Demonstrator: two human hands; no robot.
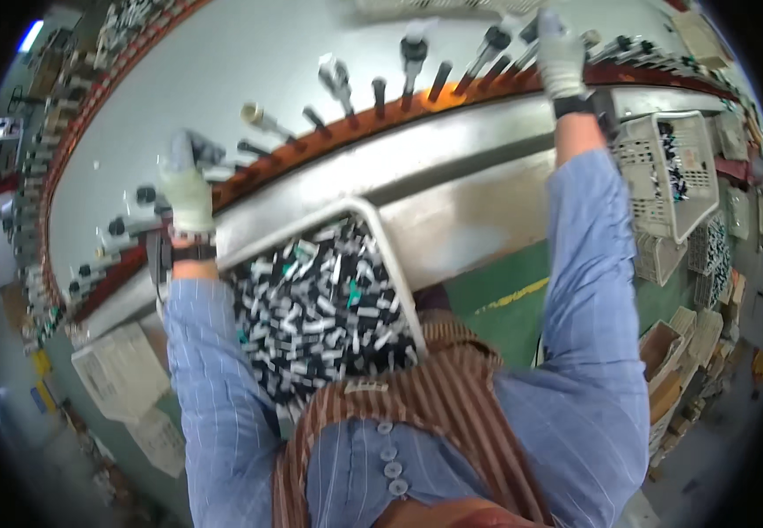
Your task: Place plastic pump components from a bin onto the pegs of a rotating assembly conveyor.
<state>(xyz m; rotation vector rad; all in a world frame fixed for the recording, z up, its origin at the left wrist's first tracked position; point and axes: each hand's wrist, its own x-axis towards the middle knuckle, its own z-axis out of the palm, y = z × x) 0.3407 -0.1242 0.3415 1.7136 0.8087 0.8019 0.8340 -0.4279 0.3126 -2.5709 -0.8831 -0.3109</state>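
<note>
My left hand point(186, 187), in a pale glove with grey fingertips, is at the left part of a curved orange-brown rail point(315, 145). Its fingers are bent together beside a small dark piece, and what they hold is blurred. Far to the right, my right hand point(562, 62), gloved too, reaches over the same rail. Its fingers are pressed together near a black-tipped post, and the glove hides anything in them. Between the hands, dark pegs point(379, 97) stand on the rail. Some carry clear or white tube-like pieces point(335, 79) with black parts.
A white crate point(399, 290) full of small black, white and green pieces sits against me below the rail. Another white basket point(693, 176) with similar pieces stands at right. A metal ledge point(478, 136) runs along the rail. More crates point(117, 370) lie at lower left.
</note>
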